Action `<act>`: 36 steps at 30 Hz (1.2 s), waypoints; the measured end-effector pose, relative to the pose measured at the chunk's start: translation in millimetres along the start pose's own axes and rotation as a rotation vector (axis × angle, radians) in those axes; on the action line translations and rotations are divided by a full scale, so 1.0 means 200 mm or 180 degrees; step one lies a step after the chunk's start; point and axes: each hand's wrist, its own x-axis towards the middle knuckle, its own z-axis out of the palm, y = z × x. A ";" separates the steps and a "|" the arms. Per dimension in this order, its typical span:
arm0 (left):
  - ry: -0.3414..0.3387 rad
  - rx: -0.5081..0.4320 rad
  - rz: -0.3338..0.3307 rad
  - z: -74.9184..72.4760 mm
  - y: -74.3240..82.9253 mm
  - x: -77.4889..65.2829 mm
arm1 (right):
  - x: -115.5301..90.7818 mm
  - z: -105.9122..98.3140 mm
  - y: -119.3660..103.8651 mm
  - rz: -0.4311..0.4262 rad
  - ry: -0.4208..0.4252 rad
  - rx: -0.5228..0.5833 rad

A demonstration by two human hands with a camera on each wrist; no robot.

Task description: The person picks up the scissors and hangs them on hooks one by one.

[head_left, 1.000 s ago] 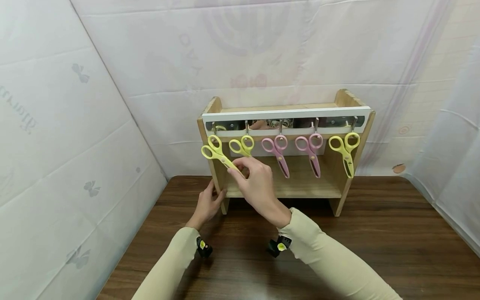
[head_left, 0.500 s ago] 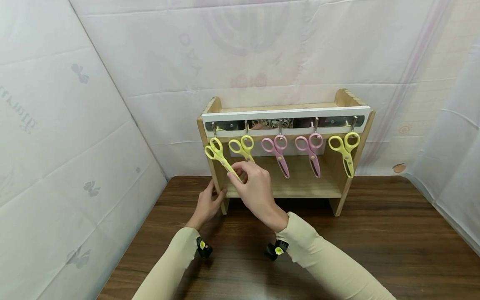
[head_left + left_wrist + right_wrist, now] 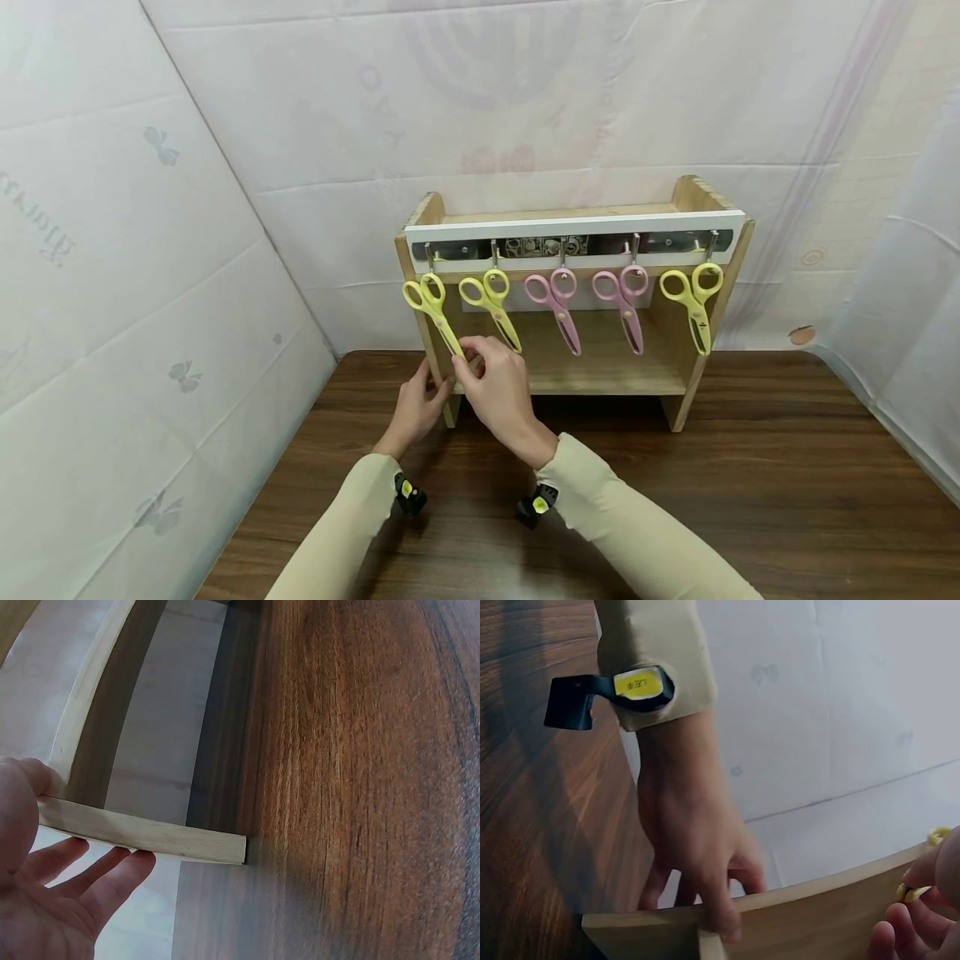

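My right hand (image 3: 498,387) pinches the blade end of the leftmost yellow scissors (image 3: 437,312). One handle ring of these scissors is right at the leftmost hook (image 3: 429,254), and their blades slant down to the right. My left hand (image 3: 415,408) grips the left side panel of the wooden shelf (image 3: 570,379), low near the table. In the left wrist view, the thumb of the left hand (image 3: 45,870) lies on one side of the panel (image 3: 150,834) and the fingers on the other. The pinched fingertips and a bit of yellow scissors (image 3: 936,835) show in the right wrist view.
Beside the pinched pair hang another yellow pair of scissors (image 3: 495,304), two pink pairs (image 3: 555,304) and a yellow pair (image 3: 693,304) at the far right. A white hook rail (image 3: 573,225) spans the shelf front. The shelf stands on a dark wooden table (image 3: 787,450) against cloth-covered walls.
My right hand has moved down and slightly left with the yellow scissors, whose blades now hang steeper. The second yellow pair shows more fully. My left hand stays on the panel.
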 end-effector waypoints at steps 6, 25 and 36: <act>-0.0009 -0.0020 0.0006 0.00 0.00 0.00 | 0.01 0.04 0.03 0.0057 0.0034 -0.0055; 0.0017 0.0068 -0.0001 0.00 0.00 0.00 | 0.03 0.06 0.07 0.0155 0.0028 -0.0016; 0.0035 0.0072 0.0020 0.00 0.00 0.00 | 0.03 0.06 0.07 0.0176 0.0000 -0.0024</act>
